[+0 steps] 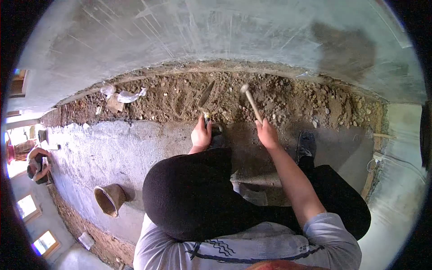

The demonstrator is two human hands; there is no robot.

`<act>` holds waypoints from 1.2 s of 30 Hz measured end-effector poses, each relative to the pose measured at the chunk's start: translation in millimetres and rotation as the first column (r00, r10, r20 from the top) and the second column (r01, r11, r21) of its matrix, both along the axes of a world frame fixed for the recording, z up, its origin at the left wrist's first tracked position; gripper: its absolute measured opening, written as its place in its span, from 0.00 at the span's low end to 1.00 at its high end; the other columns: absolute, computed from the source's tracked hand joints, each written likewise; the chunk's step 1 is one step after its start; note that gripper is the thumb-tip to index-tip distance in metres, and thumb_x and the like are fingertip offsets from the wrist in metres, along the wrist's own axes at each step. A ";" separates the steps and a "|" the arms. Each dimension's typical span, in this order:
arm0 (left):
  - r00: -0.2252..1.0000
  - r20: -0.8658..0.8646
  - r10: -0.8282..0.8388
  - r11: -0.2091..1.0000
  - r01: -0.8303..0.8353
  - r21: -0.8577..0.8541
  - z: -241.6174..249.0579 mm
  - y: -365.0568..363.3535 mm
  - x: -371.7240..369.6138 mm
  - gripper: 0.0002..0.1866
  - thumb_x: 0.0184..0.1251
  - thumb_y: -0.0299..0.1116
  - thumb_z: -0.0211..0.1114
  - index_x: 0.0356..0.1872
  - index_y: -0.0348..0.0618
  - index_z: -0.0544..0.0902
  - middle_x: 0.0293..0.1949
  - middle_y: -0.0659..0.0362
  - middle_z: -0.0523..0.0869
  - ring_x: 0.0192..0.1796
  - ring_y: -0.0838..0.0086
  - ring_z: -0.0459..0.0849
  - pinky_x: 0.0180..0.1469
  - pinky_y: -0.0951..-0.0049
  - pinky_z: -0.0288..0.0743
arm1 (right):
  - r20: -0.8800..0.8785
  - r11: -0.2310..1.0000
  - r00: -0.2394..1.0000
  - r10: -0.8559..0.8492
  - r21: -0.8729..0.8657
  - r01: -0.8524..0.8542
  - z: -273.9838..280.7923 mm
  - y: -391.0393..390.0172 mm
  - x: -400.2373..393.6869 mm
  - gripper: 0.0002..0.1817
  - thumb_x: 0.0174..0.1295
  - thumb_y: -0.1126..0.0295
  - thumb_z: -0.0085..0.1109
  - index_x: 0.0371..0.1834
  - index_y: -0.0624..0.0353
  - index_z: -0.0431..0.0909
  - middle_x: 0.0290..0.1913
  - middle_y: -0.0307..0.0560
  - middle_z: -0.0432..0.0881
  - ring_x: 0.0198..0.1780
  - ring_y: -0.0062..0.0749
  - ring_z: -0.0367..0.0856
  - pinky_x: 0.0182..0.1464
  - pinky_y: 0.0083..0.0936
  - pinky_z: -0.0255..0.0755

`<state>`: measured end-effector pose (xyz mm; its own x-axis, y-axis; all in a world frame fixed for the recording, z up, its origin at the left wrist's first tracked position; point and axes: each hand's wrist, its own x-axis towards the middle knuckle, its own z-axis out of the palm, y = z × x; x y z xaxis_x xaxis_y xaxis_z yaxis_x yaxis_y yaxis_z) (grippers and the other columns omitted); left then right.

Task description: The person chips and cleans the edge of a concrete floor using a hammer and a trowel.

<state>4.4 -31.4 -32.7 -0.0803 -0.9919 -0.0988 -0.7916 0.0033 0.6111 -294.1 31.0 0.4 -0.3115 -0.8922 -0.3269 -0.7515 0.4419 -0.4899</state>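
Far left: a second person crouched low at the slab edge by a bright opening; hand detail too small to read. Next, a bucket on the grey concrete slab, mouth toward lower left; can't tell if upright or tipped. Above it in view, crumpled white plastic on the strip of earth and stones along the wall. Left hand closed round the handle of a trowel, blade pointing out over the strip; contact with soil unclear. Hammer just right of it, head out over the stones, handle end gripped in right hand. Shoe on slab right of that, white cable at far right.
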 end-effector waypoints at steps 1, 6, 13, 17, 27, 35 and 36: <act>1.000 0.000 -0.006 0.999 0.006 -0.032 -2.3 1.5 -0.1 0.29 0.78 0.48 0.60 0.73 0.44 0.70 0.48 0.40 0.88 0.45 0.41 0.88 0.43 0.46 0.81 | 0.002 0.998 1.000 -0.031 -0.060 0.031 6.4 -1.2 4.1 0.23 0.77 0.49 0.54 0.41 0.63 0.73 0.28 0.62 0.82 0.30 0.65 0.82 0.32 0.55 0.74; 1.000 -0.012 0.023 1.000 -0.023 0.012 0.1 0.9 -1.4 0.28 0.78 0.48 0.60 0.71 0.43 0.73 0.49 0.39 0.88 0.46 0.40 0.87 0.45 0.47 0.81 | 0.080 0.951 0.991 -0.105 -0.282 0.123 29.6 -32.8 18.2 0.22 0.76 0.51 0.57 0.37 0.62 0.73 0.26 0.62 0.80 0.28 0.63 0.80 0.28 0.52 0.70; 1.000 -0.001 0.019 0.999 -0.019 0.051 1.5 0.9 -1.5 0.28 0.78 0.48 0.61 0.71 0.43 0.72 0.49 0.39 0.88 0.46 0.39 0.87 0.45 0.46 0.81 | -0.041 0.994 0.999 0.013 0.107 -0.009 -15.3 -71.5 16.8 0.21 0.78 0.51 0.52 0.45 0.62 0.75 0.29 0.59 0.84 0.32 0.60 0.86 0.33 0.54 0.79; 1.000 -0.024 0.020 0.999 -0.019 0.042 3.8 0.6 -0.7 0.28 0.78 0.48 0.60 0.71 0.44 0.72 0.48 0.39 0.88 0.47 0.39 0.87 0.45 0.46 0.81 | -0.064 0.998 0.998 0.018 -0.053 -0.022 5.1 -74.3 8.1 0.22 0.78 0.50 0.52 0.45 0.62 0.74 0.28 0.61 0.83 0.29 0.61 0.85 0.30 0.55 0.77; 1.000 -0.007 0.021 1.000 -0.021 0.016 0.9 1.8 -0.8 0.28 0.77 0.48 0.60 0.71 0.46 0.72 0.43 0.39 0.88 0.41 0.41 0.88 0.41 0.46 0.81 | -0.110 0.995 0.990 0.087 0.050 -0.081 -20.8 -67.9 3.6 0.21 0.77 0.51 0.53 0.45 0.62 0.75 0.28 0.57 0.84 0.30 0.58 0.86 0.31 0.52 0.79; 1.000 -0.011 0.025 0.996 -0.024 0.088 0.2 0.0 -0.2 0.29 0.78 0.49 0.59 0.73 0.45 0.71 0.50 0.38 0.87 0.48 0.39 0.86 0.46 0.45 0.80 | -0.002 0.984 0.999 0.042 -0.175 -0.042 12.0 -44.3 33.2 0.22 0.78 0.49 0.52 0.45 0.60 0.75 0.28 0.59 0.84 0.30 0.60 0.85 0.30 0.53 0.76; 1.000 -0.010 0.024 0.996 -0.023 0.084 1.7 -0.4 0.5 0.29 0.78 0.49 0.59 0.73 0.45 0.71 0.50 0.38 0.87 0.48 0.39 0.86 0.46 0.45 0.80 | 0.022 0.985 0.996 0.084 -0.152 -0.079 8.1 -36.1 38.5 0.22 0.78 0.48 0.51 0.48 0.61 0.74 0.29 0.59 0.84 0.32 0.59 0.86 0.31 0.53 0.76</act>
<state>4.9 -31.8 -31.0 -0.0590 -0.9818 -0.1807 -0.7842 -0.0664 0.6169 -255.6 -5.1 8.5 -0.2284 -0.9539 -0.1944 -0.7671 0.2993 -0.5674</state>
